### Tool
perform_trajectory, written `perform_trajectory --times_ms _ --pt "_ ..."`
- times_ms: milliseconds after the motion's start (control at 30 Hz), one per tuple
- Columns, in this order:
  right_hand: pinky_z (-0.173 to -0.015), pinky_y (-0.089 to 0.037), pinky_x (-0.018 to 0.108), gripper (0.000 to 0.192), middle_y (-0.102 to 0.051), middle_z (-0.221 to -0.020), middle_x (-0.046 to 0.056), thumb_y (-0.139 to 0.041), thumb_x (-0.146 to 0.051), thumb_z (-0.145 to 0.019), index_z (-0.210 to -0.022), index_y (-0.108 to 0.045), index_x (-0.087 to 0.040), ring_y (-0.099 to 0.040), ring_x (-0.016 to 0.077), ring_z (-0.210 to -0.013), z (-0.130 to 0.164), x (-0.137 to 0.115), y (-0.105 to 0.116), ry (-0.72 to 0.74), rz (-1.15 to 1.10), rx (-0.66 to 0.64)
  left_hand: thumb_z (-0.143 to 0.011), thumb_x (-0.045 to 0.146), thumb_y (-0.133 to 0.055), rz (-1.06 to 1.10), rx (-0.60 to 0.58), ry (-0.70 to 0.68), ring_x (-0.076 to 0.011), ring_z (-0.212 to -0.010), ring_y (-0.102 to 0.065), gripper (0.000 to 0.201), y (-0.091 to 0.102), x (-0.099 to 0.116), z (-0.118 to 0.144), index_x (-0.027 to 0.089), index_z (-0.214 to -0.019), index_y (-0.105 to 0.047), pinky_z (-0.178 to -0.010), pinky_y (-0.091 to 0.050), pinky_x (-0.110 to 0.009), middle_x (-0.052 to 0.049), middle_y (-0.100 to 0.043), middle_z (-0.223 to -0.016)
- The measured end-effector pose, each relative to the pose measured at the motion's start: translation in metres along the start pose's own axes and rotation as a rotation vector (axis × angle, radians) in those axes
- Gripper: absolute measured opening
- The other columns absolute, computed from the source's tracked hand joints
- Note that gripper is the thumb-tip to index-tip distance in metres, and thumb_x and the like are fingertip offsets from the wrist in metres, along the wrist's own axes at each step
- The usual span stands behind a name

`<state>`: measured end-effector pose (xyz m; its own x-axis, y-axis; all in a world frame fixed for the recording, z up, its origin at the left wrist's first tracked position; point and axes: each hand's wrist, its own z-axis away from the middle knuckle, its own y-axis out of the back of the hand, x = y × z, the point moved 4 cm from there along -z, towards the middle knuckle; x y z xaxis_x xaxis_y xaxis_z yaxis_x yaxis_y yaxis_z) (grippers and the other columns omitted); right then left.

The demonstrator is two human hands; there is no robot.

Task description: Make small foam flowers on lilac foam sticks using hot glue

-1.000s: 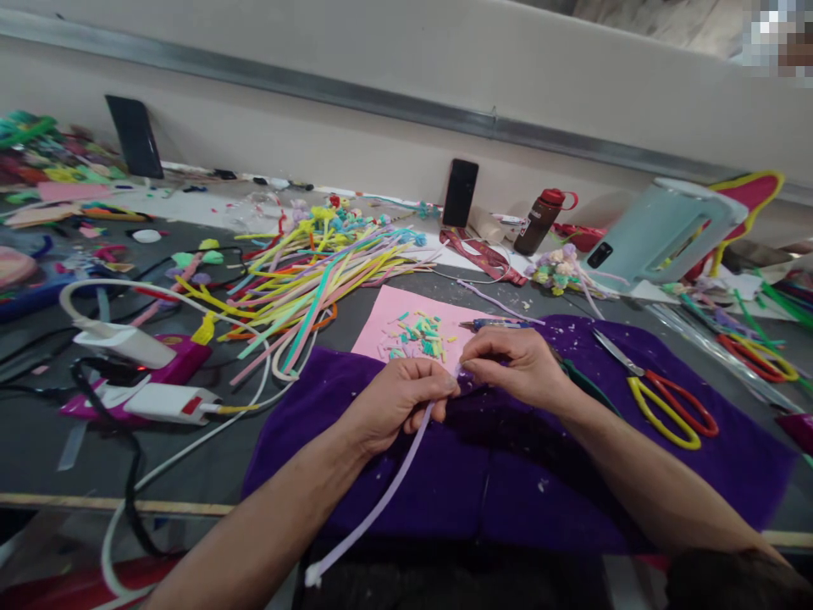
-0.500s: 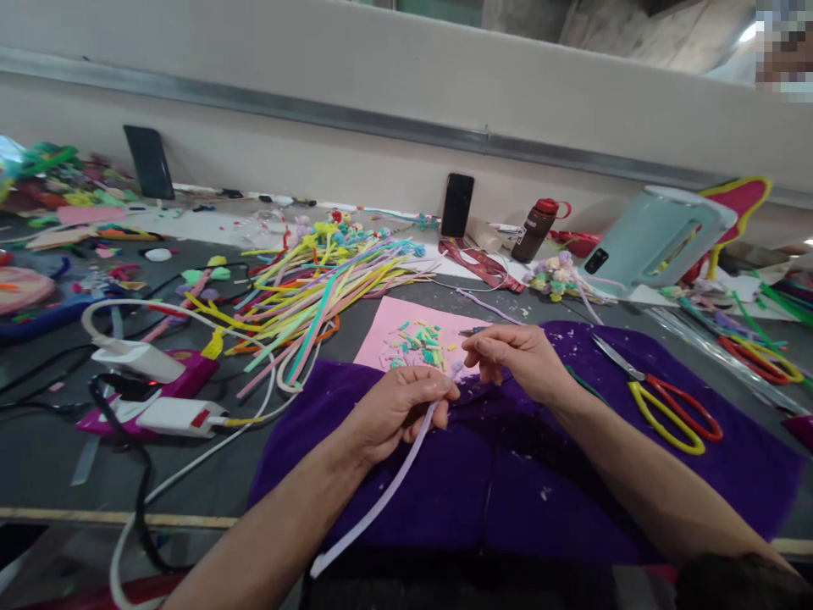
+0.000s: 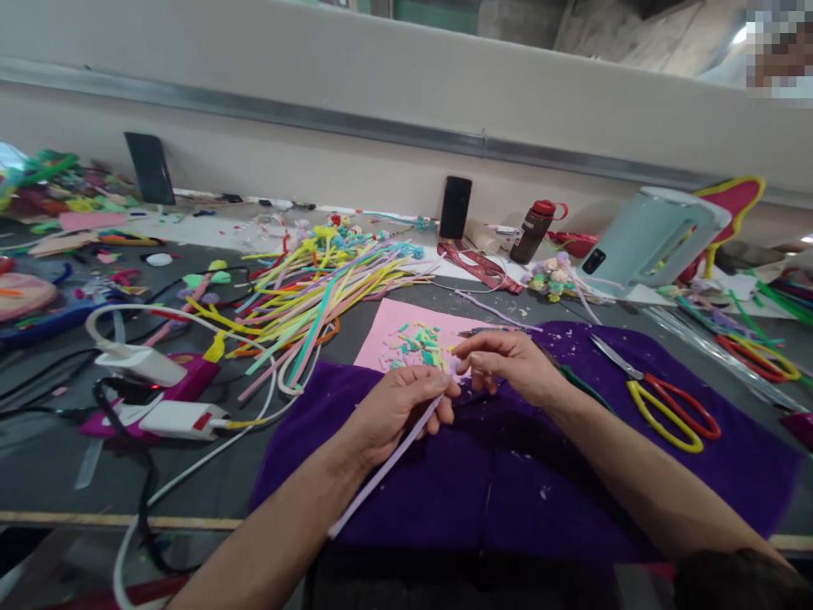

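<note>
- Left hand [image 3: 406,407] pinches a lilac stem [image 3: 384,469], held slanting above the purple cloth [image 3: 438,500].
- Right hand [image 3: 517,364] curls by its upper end; contact cannot be told.
- Step appears to be working that end; next move likely calls for a steady left pinch.
- Desk [image 3: 222,491]: pink sheet [image 3: 374,339] with cut bits [image 3: 423,343], scissors [image 3: 616,356] on cloth, kettle [image 3: 635,233] near the pale wall [image 3: 318,144].

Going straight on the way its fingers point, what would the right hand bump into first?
Probably the bunched tip of the lilac stem in the left hand: the right hand has its fingertips right by it. Depth is unclear, so they may already touch.
</note>
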<state>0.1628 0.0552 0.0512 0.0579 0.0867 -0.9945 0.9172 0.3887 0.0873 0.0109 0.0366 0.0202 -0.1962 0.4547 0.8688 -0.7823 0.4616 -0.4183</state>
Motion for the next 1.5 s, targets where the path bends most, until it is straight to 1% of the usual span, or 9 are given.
perform_trajectory --times_ms 233,367,467,667,867,967,1167,1333,1500 --pt "-0.034 -0.036 0.014 0.022 -0.061 -0.061 -0.001 -0.06 -0.035 -0.077 -0.073 -0.058 -0.014 -0.054 0.0064 -0.043 0.004 0.011 -0.014 -0.107 -0.054 0.015 -0.072 0.033 -0.062 0.004 0.177 -0.244 -0.0122 -0.073 -0.056 0.02 0.004 0.009 0.001 0.015 -0.08 -0.068 -0.057 -0.04 -0.02 -0.005 -0.064 -0.092" --pt "-0.032 -0.036 0.012 0.023 -0.062 -0.07 0.0 -0.061 -0.035 -0.076 -0.083 -0.061 -0.014 -0.055 0.0052 -0.043 0.011 0.014 -0.037 -0.162 -0.173 -0.04 -0.074 0.035 -0.061 0.021 0.146 -0.274 -0.0106 -0.062 -0.053 0.023 0.001 0.009 0.0 0.015 -0.082 -0.067 -0.057 -0.041 -0.022 -0.003 -0.062 -0.077" --pt "-0.032 -0.036 0.011 0.024 -0.062 -0.067 0.0 -0.061 -0.037 -0.075 -0.074 -0.06 -0.012 -0.054 0.0042 -0.04 0.015 0.017 -0.052 -0.213 -0.233 -0.083 -0.074 0.035 -0.061 0.018 0.108 -0.227 -0.0075 -0.048 -0.048 0.024 -0.001 0.005 -0.001 0.014 -0.084 -0.066 -0.048 -0.038 -0.021 -0.001 -0.058 -0.066" --pt "-0.031 -0.033 0.012 0.027 -0.061 -0.06 -0.002 -0.058 -0.039 -0.076 -0.077 -0.059 -0.013 -0.051 0.004 -0.038 0.014 0.028 -0.061 -0.262 -0.262 -0.058 -0.076 0.031 -0.06 -0.026 0.085 -0.181 -0.0066 -0.042 -0.048 0.019 0.0 0.002 0.0 0.012 -0.077 -0.063 -0.044 -0.037 -0.019 0.002 -0.052 -0.054" --pt "-0.037 -0.036 0.014 0.02 -0.059 -0.06 -0.002 -0.053 -0.03 -0.079 -0.07 -0.06 -0.013 -0.051 0.0045 -0.041 0.016 0.016 -0.049 -0.228 0.118 -0.209 -0.069 0.028 -0.067 0.004 0.336 -0.246 -0.0019 -0.04 -0.04 0.018 0.023 0.018 0.001 0.012 -0.078 -0.065 -0.033 -0.023 -0.013 0.0 -0.059 -0.064" --pt "-0.041 -0.037 0.016 0.02 -0.059 -0.06 -0.001 -0.051 -0.029 -0.079 -0.069 -0.061 -0.014 -0.051 0.005 -0.043 0.011 0.0 -0.023 -0.099 0.29 -0.096 -0.069 0.029 -0.067 0.043 0.327 -0.247 -0.0016 -0.036 -0.036 0.02 0.028 0.023 0.002 0.013 -0.081 -0.066 -0.031 -0.021 -0.014 0.002 -0.056 -0.056" --pt "-0.039 -0.037 0.018 0.022 -0.064 -0.065 0.002 -0.052 -0.032 -0.077 -0.078 -0.064 -0.014 -0.054 0.0078 -0.044 -0.003 0.002 0.019 -0.11 0.394 0.121 -0.07 0.026 -0.065 0.047 0.28 -0.255 -0.0011 -0.034 -0.034 0.017 0.028 0.029 0.004 0.011 -0.079 -0.065 -0.032 -0.021 -0.014 0.003 -0.053 -0.052" --pt "-0.042 -0.038 0.019 0.022 -0.062 -0.065 0.002 -0.049 -0.03 -0.08 -0.075 -0.063 -0.013 -0.054 0.0082 -0.045 -0.009 0.012 0.013 -0.116 0.487 0.025 -0.071 0.023 -0.064 0.094 0.314 -0.302 -0.0007 -0.034 -0.034 0.015 0.031 0.035 0.008 0.011 -0.078 -0.063 -0.031 -0.02 -0.013 0.003 -0.051 -0.052" --pt "-0.052 -0.035 0.02 0.019 -0.06 -0.062 0.0 -0.049 -0.025 -0.082 -0.075 -0.064 -0.016 -0.055 0.0097 -0.053 -0.029 0.01 -0.003 0.042 0.817 -0.155 -0.071 0.023 -0.063 0.127 0.327 -0.316 -0.0016 -0.037 -0.036 0.015 0.032 0.035 0.009 0.011 -0.08 -0.063 -0.032 -0.023 -0.013 0.003 -0.051 -0.054"
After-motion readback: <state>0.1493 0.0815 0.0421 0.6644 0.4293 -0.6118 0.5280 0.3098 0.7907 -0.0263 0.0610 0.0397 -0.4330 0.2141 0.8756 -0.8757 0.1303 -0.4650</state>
